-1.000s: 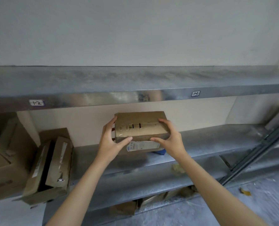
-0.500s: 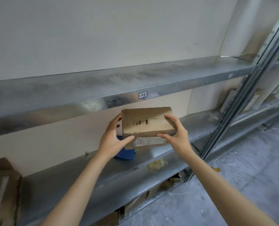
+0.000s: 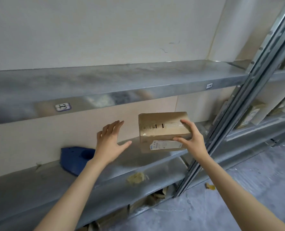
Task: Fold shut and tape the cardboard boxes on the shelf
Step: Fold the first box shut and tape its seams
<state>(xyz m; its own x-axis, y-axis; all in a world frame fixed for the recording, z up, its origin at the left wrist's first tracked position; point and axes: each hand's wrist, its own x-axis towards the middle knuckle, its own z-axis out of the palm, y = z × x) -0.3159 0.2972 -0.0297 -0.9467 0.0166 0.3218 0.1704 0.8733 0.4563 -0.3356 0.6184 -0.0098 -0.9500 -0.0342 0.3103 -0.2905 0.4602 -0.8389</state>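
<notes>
a small white sticker with a handwritten mark [image 3: 62, 107] sits on the front lip of the upper galvanised steel shelf [image 3: 121, 80]. below it, toward the left of the middle steel shelf [image 3: 21, 184], a dark blue plastic piece [image 3: 75, 160] lies by the pale back wall [image 3: 105, 30]. just right of it the person's left hand [image 3: 110, 142] hovers above the shelf, its fingers [image 3: 116, 126] straight and spread, holding nothing and apart from the box. nearer the camera, a crumpled yellowish scrap [image 3: 136, 178] lies on the metal.

right of the left hand is the brown cardboard box [image 3: 161, 129], its flaps shut, clear tape glinting across its top and a white printed shipping label [image 3: 165, 145] on its near side. it sits slightly tilted just over the middle shelf; whether its underside touches the metal cannot be told. the right hand [image 3: 191, 139] grips the box's right end, fingers [image 3: 186, 123] curled over the top and thumb pressed on the near face.

further right, a grey slotted steel upright [image 3: 235, 117] runs diagonally up the frame, and beyond it more brown cardboard boxes [image 3: 250, 114] stand in the next bay. a small yellow scrap [image 3: 210, 186] lies on the grey concrete floor [image 3: 238, 205].
</notes>
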